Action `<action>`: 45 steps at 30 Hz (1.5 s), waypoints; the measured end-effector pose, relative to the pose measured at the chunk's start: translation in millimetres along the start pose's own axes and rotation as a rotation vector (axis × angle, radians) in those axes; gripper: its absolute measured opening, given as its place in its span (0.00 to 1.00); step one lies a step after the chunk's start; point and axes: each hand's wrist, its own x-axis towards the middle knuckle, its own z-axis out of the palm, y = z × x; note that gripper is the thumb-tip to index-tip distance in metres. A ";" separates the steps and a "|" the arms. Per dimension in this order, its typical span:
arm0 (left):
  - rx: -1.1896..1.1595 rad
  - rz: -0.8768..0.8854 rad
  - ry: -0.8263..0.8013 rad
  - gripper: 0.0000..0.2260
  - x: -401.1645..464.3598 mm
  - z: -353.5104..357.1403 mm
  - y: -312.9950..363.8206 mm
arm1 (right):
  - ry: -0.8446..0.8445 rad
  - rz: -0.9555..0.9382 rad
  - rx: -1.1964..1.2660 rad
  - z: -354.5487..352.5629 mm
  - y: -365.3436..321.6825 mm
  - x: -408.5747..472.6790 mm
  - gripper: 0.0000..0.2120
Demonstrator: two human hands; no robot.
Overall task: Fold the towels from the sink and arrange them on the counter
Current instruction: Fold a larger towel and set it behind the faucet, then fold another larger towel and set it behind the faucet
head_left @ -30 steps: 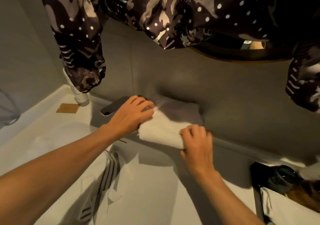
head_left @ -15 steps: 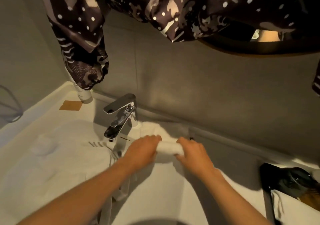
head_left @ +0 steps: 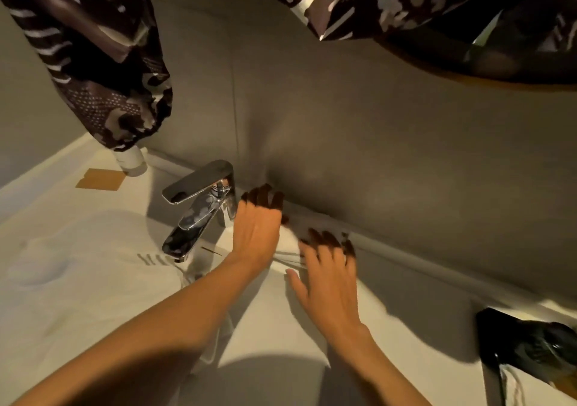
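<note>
Sink: striped towels remain heaped inside, unfolded. Table: one folded white towel against the wall beside the chrome faucet. Left hand, right hand: fingers spread flat, pressing it. Folding appears barely begun.

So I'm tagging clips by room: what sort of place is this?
Most likely a bathroom: a chrome faucet over a white sink, a white towel under both hands, and a toiletry bottle by the wall.
</note>
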 end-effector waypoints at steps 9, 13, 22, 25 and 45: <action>-0.139 0.237 -0.084 0.39 -77.9 8.9 -29.0 | -0.164 0.061 0.033 26.5 -35.8 35.5 0.28; -0.089 0.253 -0.113 0.40 -90.9 2.9 -21.2 | -0.207 -0.011 -0.034 1.2 -23.2 22.2 0.28; -0.096 0.269 -0.090 0.24 -93.7 -45.4 -16.7 | -0.132 -0.072 -0.076 -54.0 -1.6 2.6 0.20; -0.101 0.240 -0.120 0.22 -109.1 -54.5 -17.0 | -0.125 -0.057 -0.056 -62.3 -10.6 -10.2 0.22; -0.092 -0.240 -0.823 0.26 -295.0 -64.0 -216.4 | -0.904 -0.027 0.366 -4.1 -181.4 -136.0 0.16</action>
